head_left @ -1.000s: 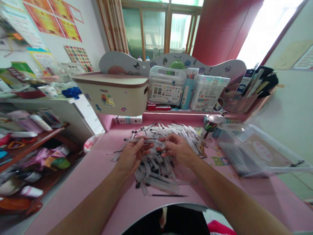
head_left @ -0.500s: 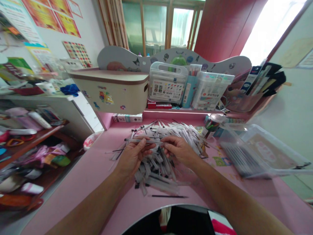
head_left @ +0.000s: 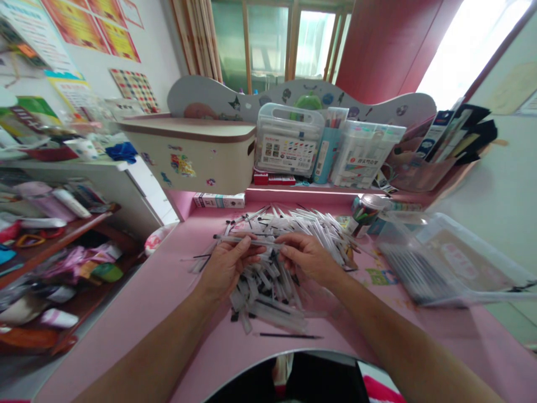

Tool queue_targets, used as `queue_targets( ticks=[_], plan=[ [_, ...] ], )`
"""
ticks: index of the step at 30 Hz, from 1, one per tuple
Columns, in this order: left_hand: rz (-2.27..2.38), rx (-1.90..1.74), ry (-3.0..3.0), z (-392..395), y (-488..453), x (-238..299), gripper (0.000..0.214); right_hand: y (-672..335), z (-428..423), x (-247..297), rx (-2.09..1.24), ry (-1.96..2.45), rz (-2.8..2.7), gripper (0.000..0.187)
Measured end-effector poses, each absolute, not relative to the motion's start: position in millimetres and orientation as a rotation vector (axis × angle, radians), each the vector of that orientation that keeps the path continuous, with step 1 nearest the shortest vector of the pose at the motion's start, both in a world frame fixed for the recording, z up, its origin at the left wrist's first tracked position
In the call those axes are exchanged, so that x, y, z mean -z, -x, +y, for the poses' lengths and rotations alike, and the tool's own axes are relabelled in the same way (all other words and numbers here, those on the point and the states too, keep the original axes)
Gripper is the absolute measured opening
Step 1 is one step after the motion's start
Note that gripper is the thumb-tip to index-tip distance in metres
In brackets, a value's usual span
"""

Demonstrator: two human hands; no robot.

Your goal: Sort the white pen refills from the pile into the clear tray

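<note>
A slim translucent pen [head_left: 230, 239] with a black end lies level between my two hands above a pile. My left hand [head_left: 224, 267] is closed on its barrel, thumb on top, the black end sticking out to the left. My right hand [head_left: 309, 260] pinches the pen's right end between thumb and fingers; the very tip is hidden. Beneath both hands spreads a heap of clear pen parts [head_left: 272, 305], some with black pieces. White, tube-like pen barrels [head_left: 323, 224] fan out behind my right hand. A single dark pen refill [head_left: 289, 336] lies nearer to me.
On the right of the pink desk [head_left: 176, 313] stands a clear plastic box [head_left: 482, 294] beside a bundle of thin rods [head_left: 413, 268]. A jar of pens [head_left: 369, 210] stands behind. The raised shelf holds a lidded bin [head_left: 193, 159] and a marker case [head_left: 289, 145].
The camera view has shifted very slightly. Both hands keep nearly the same place and grip on the pen.
</note>
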State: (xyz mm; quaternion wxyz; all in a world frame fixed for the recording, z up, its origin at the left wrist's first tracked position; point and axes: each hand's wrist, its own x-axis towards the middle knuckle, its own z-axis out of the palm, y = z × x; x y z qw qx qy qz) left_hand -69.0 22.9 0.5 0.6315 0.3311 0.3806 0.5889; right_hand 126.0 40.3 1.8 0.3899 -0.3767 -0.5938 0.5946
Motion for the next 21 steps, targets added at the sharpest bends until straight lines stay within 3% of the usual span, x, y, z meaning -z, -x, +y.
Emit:
queue_targets(
  ticks=[21],
  plan=[
    [0.919,-1.318,-0.881,16.0,65.7,0.7,0.033,-123.4,35.5,-9.3,-1.656,0.908,-1.440,0.021]
  ],
)
